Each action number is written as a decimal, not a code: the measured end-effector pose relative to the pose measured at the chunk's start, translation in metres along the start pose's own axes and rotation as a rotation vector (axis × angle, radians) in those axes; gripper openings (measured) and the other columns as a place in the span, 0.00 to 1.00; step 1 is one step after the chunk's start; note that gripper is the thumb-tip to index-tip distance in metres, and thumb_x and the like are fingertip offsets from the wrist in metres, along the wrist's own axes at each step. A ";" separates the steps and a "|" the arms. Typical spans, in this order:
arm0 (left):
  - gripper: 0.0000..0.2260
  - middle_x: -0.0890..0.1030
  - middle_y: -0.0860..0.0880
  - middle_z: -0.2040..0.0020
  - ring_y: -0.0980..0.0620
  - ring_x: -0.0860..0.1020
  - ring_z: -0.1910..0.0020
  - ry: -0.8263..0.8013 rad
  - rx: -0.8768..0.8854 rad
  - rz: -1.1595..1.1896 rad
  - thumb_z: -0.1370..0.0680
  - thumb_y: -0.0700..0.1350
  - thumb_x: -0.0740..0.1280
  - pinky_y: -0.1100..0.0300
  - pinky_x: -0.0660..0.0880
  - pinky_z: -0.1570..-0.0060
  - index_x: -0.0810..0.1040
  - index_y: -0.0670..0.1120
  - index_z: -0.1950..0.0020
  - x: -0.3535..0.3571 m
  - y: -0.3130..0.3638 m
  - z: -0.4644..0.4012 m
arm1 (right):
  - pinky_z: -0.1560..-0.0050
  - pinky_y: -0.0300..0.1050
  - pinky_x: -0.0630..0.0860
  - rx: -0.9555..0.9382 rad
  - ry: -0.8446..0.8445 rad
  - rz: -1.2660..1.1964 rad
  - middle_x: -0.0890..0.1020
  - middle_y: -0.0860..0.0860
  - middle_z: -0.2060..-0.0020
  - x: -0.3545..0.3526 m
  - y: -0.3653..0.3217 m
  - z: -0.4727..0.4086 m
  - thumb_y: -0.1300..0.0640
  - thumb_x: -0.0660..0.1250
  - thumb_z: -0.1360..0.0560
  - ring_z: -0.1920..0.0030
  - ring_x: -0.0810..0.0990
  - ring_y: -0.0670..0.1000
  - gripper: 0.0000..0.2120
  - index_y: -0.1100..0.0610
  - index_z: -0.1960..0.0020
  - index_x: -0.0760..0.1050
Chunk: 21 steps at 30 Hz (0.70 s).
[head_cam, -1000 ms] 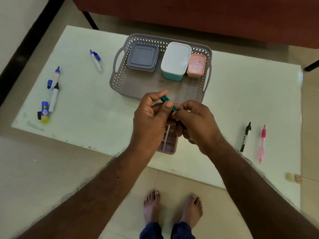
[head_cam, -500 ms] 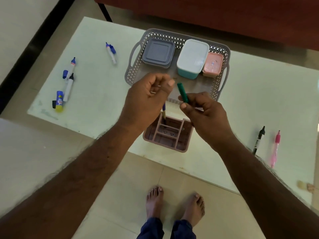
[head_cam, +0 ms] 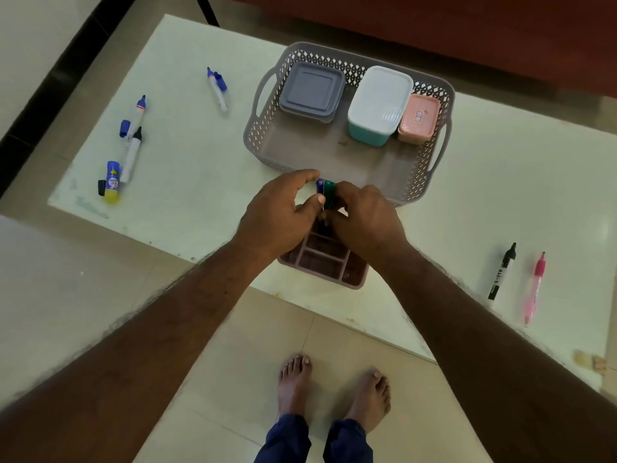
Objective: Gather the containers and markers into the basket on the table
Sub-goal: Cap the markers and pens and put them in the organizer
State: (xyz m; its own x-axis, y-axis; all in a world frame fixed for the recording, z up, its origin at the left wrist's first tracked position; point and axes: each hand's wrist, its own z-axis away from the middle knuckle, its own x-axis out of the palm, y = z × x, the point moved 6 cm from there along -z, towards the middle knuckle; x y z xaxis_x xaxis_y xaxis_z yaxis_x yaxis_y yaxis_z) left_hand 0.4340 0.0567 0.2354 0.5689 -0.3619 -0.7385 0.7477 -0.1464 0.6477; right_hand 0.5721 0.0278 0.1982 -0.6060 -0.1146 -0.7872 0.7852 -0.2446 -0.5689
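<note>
Markers were the business of this moment: a green marker (head_cam: pixel 330 194) and a blue marker (head_cam: pixel 320 188) stood upright side by side between my two hands, just above a pink divided organizer (head_cam: pixel 325 262) at the near edge of the table (head_cam: pixel 200 168). My left hand (head_cam: pixel 283 212) curled around from the left, its thumb pressed against the blue marker and its index finger arched over the top; that grip was closed on the blue one. My right hand (head_cam: pixel 365 217) came in from the right with fingers bent around the green marker, gripping it. Both forearms reached forward and converged, wrists low, knuckles turned up toward the camera. Just beyond my hands sat the grey basket (head_cam: pixel 267 135), already holding a grey container (head_cam: pixel 312 91), a white and teal container (head_cam: pixel 379 105) and a pink container (head_cam: pixel 417 118). To do this step well, I judged I should keep both markers vertical, lower their tips into one organizer slot without tipping it, then let go gently. More markers lay well apart on the table: several to the left (head_cam: pixel 132 155), a black one (head_cam: pixel 500 272) and a pink one (head_cam: pixel 534 289) to the right.
</note>
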 end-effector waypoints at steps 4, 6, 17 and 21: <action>0.20 0.75 0.51 0.30 0.52 0.72 0.32 -0.002 0.015 -0.014 0.20 0.52 0.65 0.62 0.68 0.40 0.71 0.51 0.28 0.001 0.000 -0.005 | 0.51 0.51 0.81 0.040 -0.031 -0.026 0.82 0.51 0.47 0.006 0.009 -0.003 0.51 0.68 0.24 0.50 0.80 0.52 0.16 0.49 0.37 0.74; 0.21 0.74 0.50 0.30 0.51 0.72 0.32 -0.004 0.018 -0.019 0.20 0.52 0.66 0.61 0.68 0.40 0.71 0.51 0.27 0.002 -0.001 -0.007 | 0.49 0.49 0.79 0.036 -0.049 -0.049 0.83 0.47 0.45 0.006 0.012 -0.001 0.52 0.69 0.24 0.46 0.79 0.50 0.19 0.49 0.34 0.73; 0.21 0.76 0.52 0.31 0.52 0.73 0.32 0.042 0.036 -0.010 0.20 0.53 0.66 0.54 0.73 0.37 0.70 0.52 0.28 0.002 0.001 -0.012 | 0.55 0.43 0.73 0.056 0.049 -0.164 0.82 0.42 0.49 -0.015 0.030 0.002 0.45 0.72 0.27 0.48 0.78 0.47 0.23 0.48 0.34 0.73; 0.21 0.76 0.51 0.32 0.52 0.73 0.33 0.088 0.038 -0.022 0.20 0.53 0.66 0.58 0.71 0.39 0.71 0.51 0.28 0.001 0.005 -0.013 | 0.53 0.42 0.74 0.059 0.044 -0.191 0.82 0.42 0.49 -0.022 0.027 -0.002 0.44 0.74 0.28 0.47 0.78 0.46 0.25 0.48 0.34 0.74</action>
State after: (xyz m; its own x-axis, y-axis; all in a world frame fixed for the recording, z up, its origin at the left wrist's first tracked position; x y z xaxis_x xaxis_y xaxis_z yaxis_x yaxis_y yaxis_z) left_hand 0.4424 0.0674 0.2357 0.5816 -0.2765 -0.7650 0.7477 -0.1886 0.6366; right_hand 0.6066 0.0254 0.1999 -0.7363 -0.0188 -0.6764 0.6467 -0.3139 -0.6951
